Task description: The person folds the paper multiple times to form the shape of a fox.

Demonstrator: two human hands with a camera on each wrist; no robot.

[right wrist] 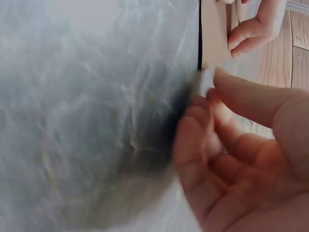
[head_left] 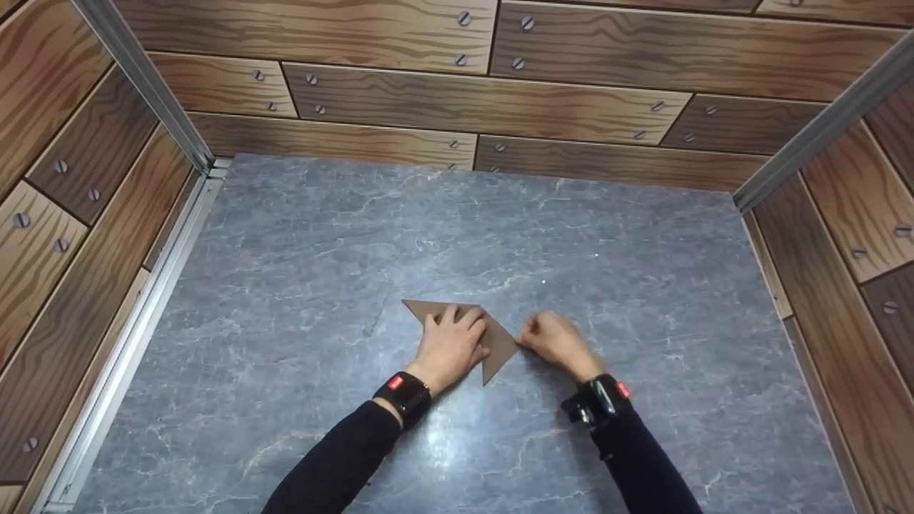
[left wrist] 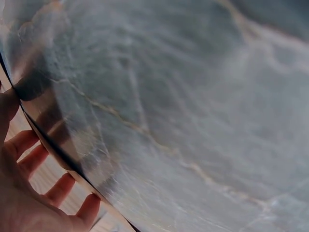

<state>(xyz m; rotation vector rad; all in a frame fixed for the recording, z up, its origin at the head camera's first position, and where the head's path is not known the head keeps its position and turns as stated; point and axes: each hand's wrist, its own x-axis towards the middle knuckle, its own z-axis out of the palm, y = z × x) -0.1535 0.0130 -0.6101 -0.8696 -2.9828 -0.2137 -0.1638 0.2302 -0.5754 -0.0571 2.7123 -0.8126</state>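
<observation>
A folded sheet of brown paper (head_left: 500,348) lies on the grey marbled tabletop, with pointed corners to the left, right and front. My left hand (head_left: 450,346) rests on top of it with fingers spread, pressing it down. In the left wrist view the fingertips (left wrist: 89,205) of that hand touch the thin paper edge (left wrist: 70,169). At the paper's right corner, my right hand (head_left: 557,343) has its fingers curled and thumb and forefinger close together at the tip. The right wrist view shows this hand (right wrist: 241,159) beside the paper (right wrist: 215,38), partly blurred.
The marbled tabletop (head_left: 357,228) extends around both hands. Wood-patterned panels (head_left: 485,93) stand behind it and at both sides. Metal rails run along the left edge (head_left: 136,343) and up the corners. Black bands (head_left: 403,396) circle both wrists.
</observation>
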